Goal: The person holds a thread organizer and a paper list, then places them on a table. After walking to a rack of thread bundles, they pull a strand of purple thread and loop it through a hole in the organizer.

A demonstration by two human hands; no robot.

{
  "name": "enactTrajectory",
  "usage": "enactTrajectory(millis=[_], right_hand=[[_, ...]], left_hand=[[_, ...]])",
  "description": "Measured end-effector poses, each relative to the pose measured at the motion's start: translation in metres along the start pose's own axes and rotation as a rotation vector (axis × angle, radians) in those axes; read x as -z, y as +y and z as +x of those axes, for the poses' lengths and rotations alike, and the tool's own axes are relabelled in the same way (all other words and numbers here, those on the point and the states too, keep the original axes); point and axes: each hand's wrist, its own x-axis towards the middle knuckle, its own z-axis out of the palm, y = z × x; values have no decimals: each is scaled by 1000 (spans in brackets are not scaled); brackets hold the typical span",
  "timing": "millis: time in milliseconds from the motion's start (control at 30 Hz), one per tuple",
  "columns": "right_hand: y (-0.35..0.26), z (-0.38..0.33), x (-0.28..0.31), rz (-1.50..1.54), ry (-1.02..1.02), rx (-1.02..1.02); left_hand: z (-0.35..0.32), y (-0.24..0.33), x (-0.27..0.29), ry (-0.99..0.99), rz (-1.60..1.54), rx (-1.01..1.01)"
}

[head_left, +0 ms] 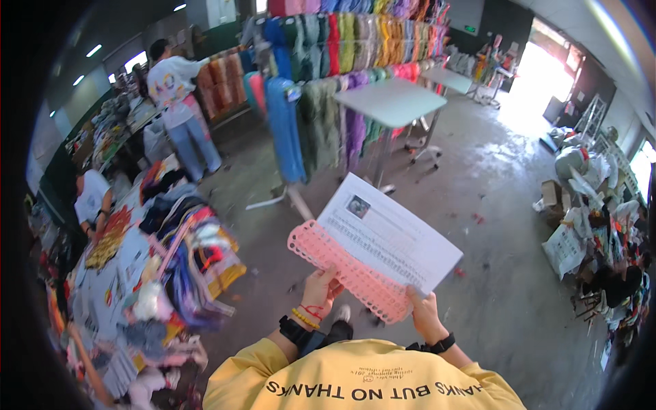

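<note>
Pink openwork strip (355, 275) held aloft: left fingers (330, 276) pinch near edge, right fingers (415, 296) grip end with printed paper sheet (403, 236), extending beyond. Strip seems light, pliable; holes may snag; best held near ends.

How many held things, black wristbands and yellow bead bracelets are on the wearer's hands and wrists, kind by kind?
Pink lacy strip: 1
Printed paper: 1
Black wristbands: 2
Yellow bead bracelet: 1
Total: 5

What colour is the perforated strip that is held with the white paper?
The perforated strip is pink, shown best in the head view.
</note>
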Motion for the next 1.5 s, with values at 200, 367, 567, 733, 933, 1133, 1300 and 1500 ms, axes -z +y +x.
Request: enactTrajectory(millis=[200, 367, 567, 733, 933, 1133, 1300, 1500], right_hand=[[-78, 103, 42, 27, 348, 196], [-129, 189, 76, 211, 504, 282], [-167, 337, 139, 297, 500, 339], [-211, 462, 156, 320, 406, 195], [-245, 587, 167, 308, 340, 201], [-258, 661, 169, 263, 280, 183], [-266, 712, 176, 251, 189, 162], [-282, 786, 182, 173, 88, 81]], left_hand=[[129, 27, -129, -261, 257, 67], [227, 47, -220, -456, 175, 113], [351, 78, -299, -314, -22, -77], [451, 123, -328, -57, -173, -244], [551, 150, -353, 132, -302, -344], [655, 163, -374, 308, -571, -355], [714, 172, -374, 408, -627, -390], [674, 197, -393, 279, 386, -169]])
